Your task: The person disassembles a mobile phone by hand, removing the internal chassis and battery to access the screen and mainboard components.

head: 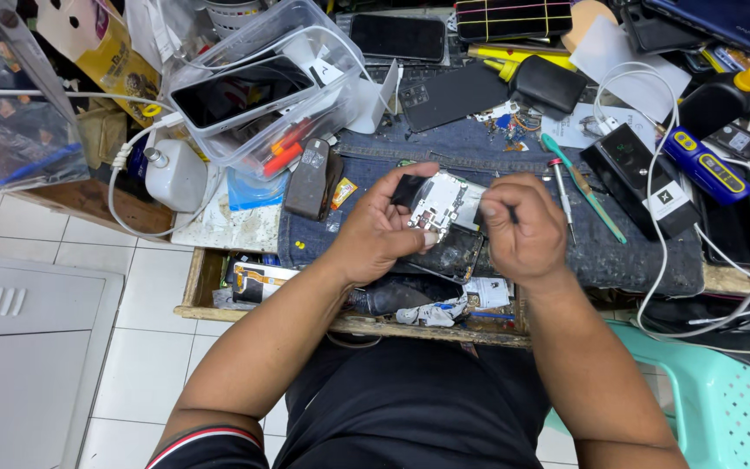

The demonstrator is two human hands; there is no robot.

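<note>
My left hand grips an opened phone from its left side, thumb over the top edge. The phone's back is off, showing a white inner frame with dark parts and a dark lower half. My right hand is closed around a thin dark tool whose tip points down at the phone's right edge. Both hands hover over a blue denim mat on the workbench.
A screwdriver and a green tool lie right of my hands. Clear plastic bins holding phones stand at back left, a white bottle beside them. Black devices, white cables and a blue-yellow gadget crowd the right. A teal stool stands lower right.
</note>
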